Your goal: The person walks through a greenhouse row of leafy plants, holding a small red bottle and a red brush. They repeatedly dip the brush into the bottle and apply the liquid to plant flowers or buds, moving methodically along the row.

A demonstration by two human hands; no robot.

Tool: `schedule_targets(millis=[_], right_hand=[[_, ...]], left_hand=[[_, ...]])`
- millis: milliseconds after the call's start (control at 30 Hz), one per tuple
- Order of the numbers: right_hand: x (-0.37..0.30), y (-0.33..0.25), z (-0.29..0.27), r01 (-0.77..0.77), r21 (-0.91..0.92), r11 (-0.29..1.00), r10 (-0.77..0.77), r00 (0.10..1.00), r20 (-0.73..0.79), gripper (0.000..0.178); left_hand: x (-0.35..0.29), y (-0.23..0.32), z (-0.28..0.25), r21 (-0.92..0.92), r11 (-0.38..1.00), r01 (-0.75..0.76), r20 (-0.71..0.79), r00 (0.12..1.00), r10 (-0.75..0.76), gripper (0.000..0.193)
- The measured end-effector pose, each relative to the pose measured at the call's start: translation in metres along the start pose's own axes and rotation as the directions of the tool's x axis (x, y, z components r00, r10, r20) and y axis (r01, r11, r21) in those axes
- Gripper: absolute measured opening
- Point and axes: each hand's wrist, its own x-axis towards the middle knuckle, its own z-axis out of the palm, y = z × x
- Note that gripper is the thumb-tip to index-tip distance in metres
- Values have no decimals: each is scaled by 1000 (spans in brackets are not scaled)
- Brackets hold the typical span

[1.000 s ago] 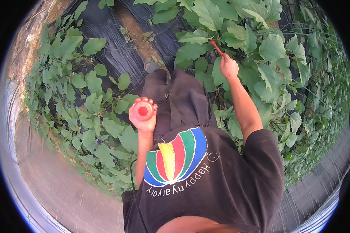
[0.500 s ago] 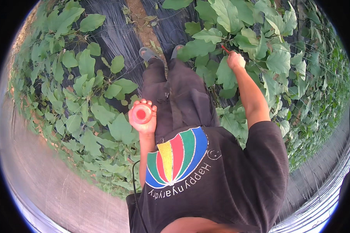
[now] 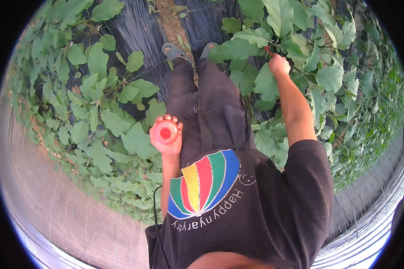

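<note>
Left hand (image 3: 170, 148) curls round a red jar (image 3: 165, 133); right hand (image 3: 279, 65), nearer the leaves (image 3: 254, 36), grips a red stick (image 3: 269, 51) slanting forward-left among them.

Light is bright and diffuse, with strong fisheye edge distortion.

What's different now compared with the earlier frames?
The bare right hand has moved rightward and slightly up the picture, its thin red tool showing shorter than at first among broad green leaves. The view shifted too. Nothing was released; the bare left hand still holds the round red container.
</note>
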Motion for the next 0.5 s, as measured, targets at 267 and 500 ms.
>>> schedule_targets(millis=[267,500], right_hand=[[12,1,6,-10,21,1000,9,999,38,36],[3,-1,-8,-52,56,997,52,999,-12,35]], left_hand=[[0,-1,0,2,1000,-3,-4,1000,3,27],[3,0,-5,12,1000,-9,81,997,8,29]])
